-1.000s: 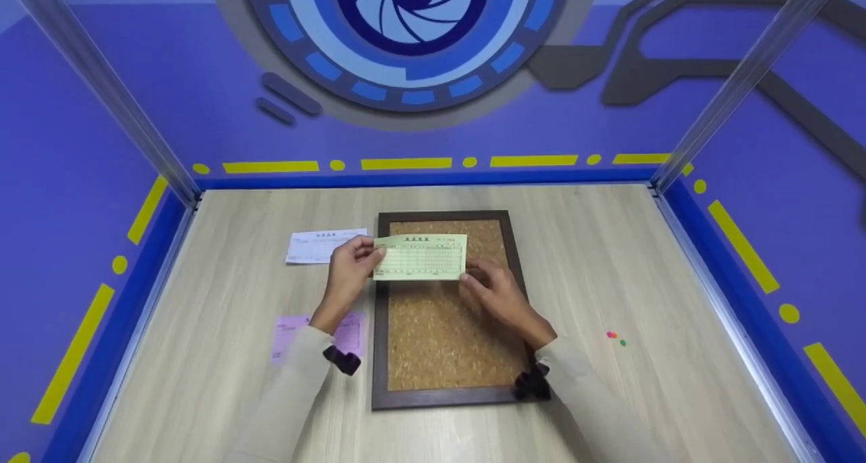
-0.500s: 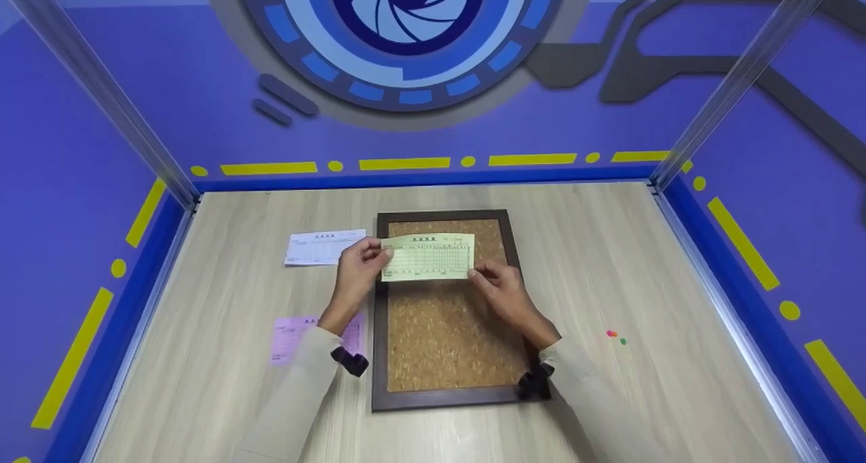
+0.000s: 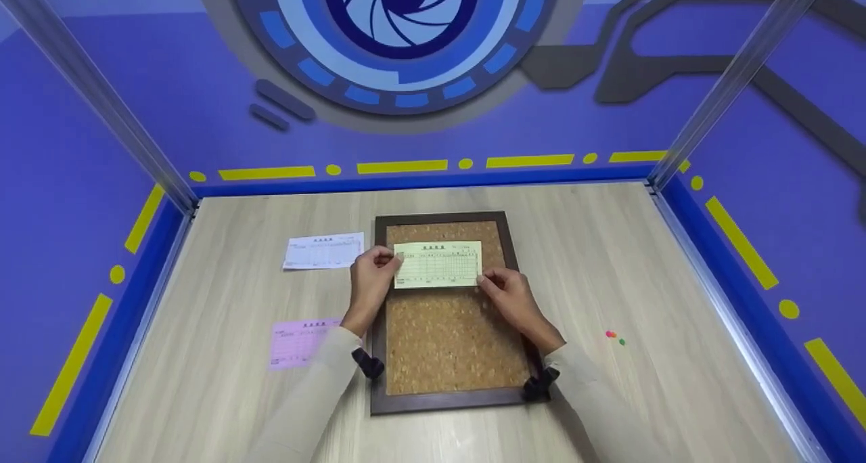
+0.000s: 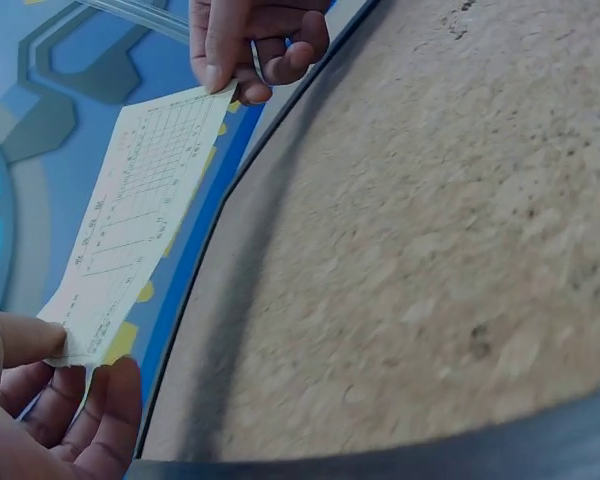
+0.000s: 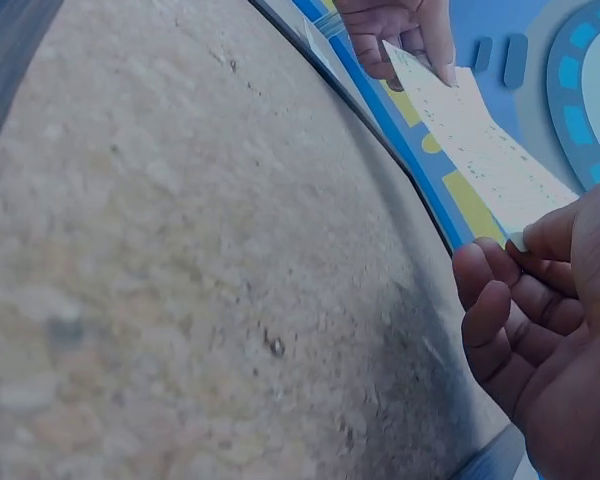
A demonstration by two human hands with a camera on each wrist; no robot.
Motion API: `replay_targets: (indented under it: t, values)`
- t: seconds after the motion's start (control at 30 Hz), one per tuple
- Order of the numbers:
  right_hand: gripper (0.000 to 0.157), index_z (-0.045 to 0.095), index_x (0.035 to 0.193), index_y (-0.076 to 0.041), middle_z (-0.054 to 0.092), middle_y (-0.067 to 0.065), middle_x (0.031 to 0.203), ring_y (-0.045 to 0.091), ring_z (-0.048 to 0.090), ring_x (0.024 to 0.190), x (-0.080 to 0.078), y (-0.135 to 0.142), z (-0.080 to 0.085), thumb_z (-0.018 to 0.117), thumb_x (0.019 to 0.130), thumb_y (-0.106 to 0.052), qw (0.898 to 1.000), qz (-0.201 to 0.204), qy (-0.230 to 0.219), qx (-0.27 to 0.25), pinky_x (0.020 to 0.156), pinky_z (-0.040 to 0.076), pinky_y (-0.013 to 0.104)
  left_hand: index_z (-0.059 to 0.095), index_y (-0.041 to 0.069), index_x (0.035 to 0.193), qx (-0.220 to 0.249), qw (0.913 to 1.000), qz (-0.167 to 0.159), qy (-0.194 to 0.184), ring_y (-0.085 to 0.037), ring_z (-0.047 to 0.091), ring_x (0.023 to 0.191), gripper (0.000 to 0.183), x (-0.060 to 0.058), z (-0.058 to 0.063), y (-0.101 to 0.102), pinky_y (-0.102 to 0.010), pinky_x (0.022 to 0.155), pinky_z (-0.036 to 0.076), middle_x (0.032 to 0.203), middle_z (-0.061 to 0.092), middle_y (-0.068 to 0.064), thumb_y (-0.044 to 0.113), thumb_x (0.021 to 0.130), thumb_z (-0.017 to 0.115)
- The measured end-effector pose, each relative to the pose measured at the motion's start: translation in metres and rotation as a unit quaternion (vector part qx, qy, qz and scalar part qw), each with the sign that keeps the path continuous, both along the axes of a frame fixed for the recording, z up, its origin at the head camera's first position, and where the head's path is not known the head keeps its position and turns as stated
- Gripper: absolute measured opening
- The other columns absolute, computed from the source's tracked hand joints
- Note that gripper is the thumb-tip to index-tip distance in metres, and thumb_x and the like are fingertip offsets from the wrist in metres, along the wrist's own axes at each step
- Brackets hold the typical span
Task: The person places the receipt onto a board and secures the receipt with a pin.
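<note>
A yellow-green printed paper form (image 3: 438, 265) is stretched between both hands over the upper part of a framed cork board (image 3: 453, 348). My left hand (image 3: 372, 280) pinches its left end between thumb and fingers. At the lower right corner my right hand (image 3: 515, 304) pinches it the same way. In the left wrist view the paper form (image 4: 140, 220) stands clear of the cork (image 4: 430, 220) and casts a shadow on it. The right wrist view shows the paper (image 5: 480, 140) slightly bowed between the two hands.
Left of the board lie a white form (image 3: 318, 252) and a pink form (image 3: 294, 348), the pink one partly under the left sleeve. Small orange, pink and green bits (image 3: 611, 335) lie on the table to the right. Blue-purple walls (image 3: 433, 138) enclose the table's back and sides.
Both hands have carried the yellow-green form a little to the right and nearer the person, and it now lies more squarely over the cork. The pinch at both ends is unchanged.
</note>
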State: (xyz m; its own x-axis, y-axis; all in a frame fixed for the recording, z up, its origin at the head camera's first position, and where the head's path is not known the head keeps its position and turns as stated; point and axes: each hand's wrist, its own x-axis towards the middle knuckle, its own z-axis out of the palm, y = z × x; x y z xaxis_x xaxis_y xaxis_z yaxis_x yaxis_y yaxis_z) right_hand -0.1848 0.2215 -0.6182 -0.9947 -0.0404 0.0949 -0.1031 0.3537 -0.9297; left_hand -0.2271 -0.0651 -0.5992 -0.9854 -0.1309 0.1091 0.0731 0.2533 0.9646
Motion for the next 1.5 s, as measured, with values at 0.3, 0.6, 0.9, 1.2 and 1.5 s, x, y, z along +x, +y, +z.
replay_targets:
  t: [0.3, 0.6, 0.9, 1.2, 1.5]
  values:
    - [0.022, 0.072, 0.094, 0.005, 0.071, 0.016, 0.077, 0.016, 0.06, 0.054, -0.002, 0.005, -0.004, 0.067, 0.11, -0.01, 0.999, 0.013, -0.026, -0.028, 0.046, 0.044, 0.023, 0.077, 0.0, 0.094, -0.014, 0.9998, -0.01, -0.009, -0.016, 0.066, 0.083, 0.008, -0.009, -0.009, 0.007, -0.029, 0.077, 0.052, 0.088, 0.074, -0.007, 0.006, 0.097, 0.08]
    - [0.021, 0.073, 0.094, 0.005, 0.073, 0.013, 0.078, 0.015, 0.061, 0.057, -0.015, 0.009, -0.009, 0.067, 0.109, -0.008, 0.999, 0.009, -0.032, -0.034, 0.05, 0.046, 0.022, 0.079, -0.002, 0.098, -0.029, 0.9994, -0.017, -0.012, -0.016, 0.066, 0.08, 0.008, -0.025, -0.021, 0.009, -0.028, 0.074, 0.053, 0.088, 0.074, -0.007, 0.006, 0.098, 0.077]
    - [0.02, 0.072, 0.091, 0.005, 0.07, 0.01, 0.073, 0.013, 0.057, 0.053, -0.023, 0.011, -0.012, 0.069, 0.108, -0.006, 0.999, 0.0, -0.03, -0.037, 0.047, 0.044, 0.022, 0.08, -0.001, 0.098, -0.062, 0.9978, -0.025, -0.003, -0.018, 0.068, 0.082, 0.007, -0.039, -0.028, 0.009, -0.031, 0.076, 0.054, 0.09, 0.076, -0.009, 0.006, 0.097, 0.077]
    - [0.018, 0.073, 0.091, 0.004, 0.07, 0.011, 0.074, 0.011, 0.056, 0.052, -0.032, 0.012, -0.016, 0.069, 0.107, -0.006, 0.998, -0.023, -0.044, -0.038, 0.046, 0.044, 0.021, 0.08, -0.002, 0.099, -0.074, 0.9959, -0.052, 0.0, -0.016, 0.064, 0.081, 0.007, -0.051, -0.035, 0.006, -0.031, 0.075, 0.052, 0.089, 0.074, -0.008, 0.004, 0.098, 0.076]
    - [0.019, 0.072, 0.087, 0.0, 0.068, 0.006, 0.069, 0.009, 0.055, 0.05, -0.039, 0.012, -0.016, 0.07, 0.105, -0.006, 0.998, -0.035, -0.045, -0.016, 0.045, 0.042, 0.021, 0.079, -0.001, 0.1, -0.085, 0.9945, -0.058, -0.015, -0.016, 0.064, 0.082, 0.008, -0.056, -0.034, 0.007, -0.028, 0.074, 0.05, 0.092, 0.074, -0.009, 0.006, 0.1, 0.075]
